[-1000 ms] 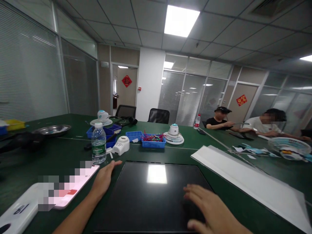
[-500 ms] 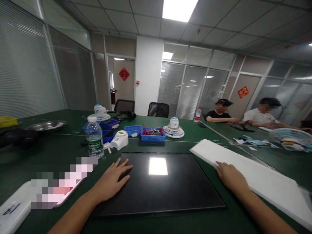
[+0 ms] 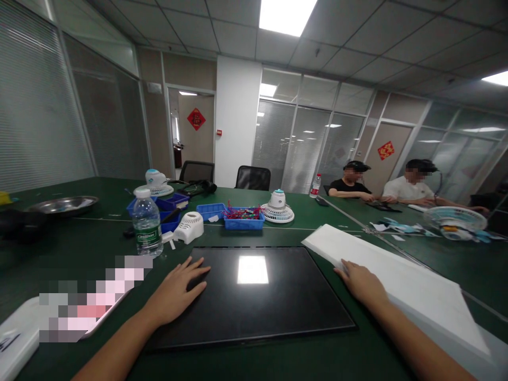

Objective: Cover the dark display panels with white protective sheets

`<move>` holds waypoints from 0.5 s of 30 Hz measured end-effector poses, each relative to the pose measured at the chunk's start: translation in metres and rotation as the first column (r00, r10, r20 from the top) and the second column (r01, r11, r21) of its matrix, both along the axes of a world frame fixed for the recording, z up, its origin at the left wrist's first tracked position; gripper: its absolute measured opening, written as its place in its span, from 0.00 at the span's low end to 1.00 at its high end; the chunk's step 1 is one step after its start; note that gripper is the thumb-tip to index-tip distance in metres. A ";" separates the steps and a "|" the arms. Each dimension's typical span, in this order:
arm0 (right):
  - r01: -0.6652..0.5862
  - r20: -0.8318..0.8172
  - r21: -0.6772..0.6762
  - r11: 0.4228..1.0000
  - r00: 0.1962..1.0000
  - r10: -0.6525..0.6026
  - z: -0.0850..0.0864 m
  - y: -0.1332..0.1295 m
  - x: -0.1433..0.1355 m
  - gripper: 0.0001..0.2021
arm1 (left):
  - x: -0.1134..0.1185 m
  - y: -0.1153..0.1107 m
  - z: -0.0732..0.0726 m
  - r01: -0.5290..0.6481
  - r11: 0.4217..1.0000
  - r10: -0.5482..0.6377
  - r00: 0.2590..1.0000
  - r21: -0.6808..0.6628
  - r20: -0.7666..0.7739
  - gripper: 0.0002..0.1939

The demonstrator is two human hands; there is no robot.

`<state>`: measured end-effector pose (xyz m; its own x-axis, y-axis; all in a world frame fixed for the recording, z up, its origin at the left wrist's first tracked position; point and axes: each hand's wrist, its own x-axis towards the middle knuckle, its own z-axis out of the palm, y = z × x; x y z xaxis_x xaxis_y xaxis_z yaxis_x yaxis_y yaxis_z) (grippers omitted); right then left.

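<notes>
Black, flat, shiny panel (image 3: 262, 301) lies on the green table (image 3: 254, 365) — my left hand (image 3: 170, 296) rests spread on it, my right hand (image 3: 365, 286) meets the long white board (image 3: 397, 264) — pinching, I can't tell.

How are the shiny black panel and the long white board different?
The black panel is shiny and mirrors the ceiling light; the white board is pale, with no bright reflection. The black panel looks wide, but the white board is a long, narrow strip. Both are flat.
</notes>
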<state>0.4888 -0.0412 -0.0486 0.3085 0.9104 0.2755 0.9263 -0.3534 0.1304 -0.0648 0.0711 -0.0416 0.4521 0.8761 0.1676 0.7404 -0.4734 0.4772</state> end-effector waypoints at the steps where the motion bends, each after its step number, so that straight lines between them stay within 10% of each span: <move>1: -0.009 0.002 -0.009 1.000 1.000 0.009 0.002 -0.001 -0.002 0.25 | 0.000 0.000 0.000 -0.003 1.000 0.003 1.000 0.001 0.001 0.28; 8: -0.008 0.060 0.042 0.999 0.998 0.005 0.030 -0.018 -0.024 0.21 | 0.002 -0.001 0.003 -0.016 1.000 0.016 1.000 0.010 -0.018 0.28; 11: -0.250 0.093 0.053 0.967 0.965 0.244 0.037 -0.027 -0.055 0.17 | 0.001 -0.002 0.005 -0.016 1.000 0.016 1.000 0.011 -0.017 0.28; 15: -0.760 0.101 0.078 0.646 0.650 0.753 0.034 -0.039 -0.123 0.15 | 0.000 -0.003 0.005 -0.018 1.000 0.018 0.999 -0.006 0.033 0.29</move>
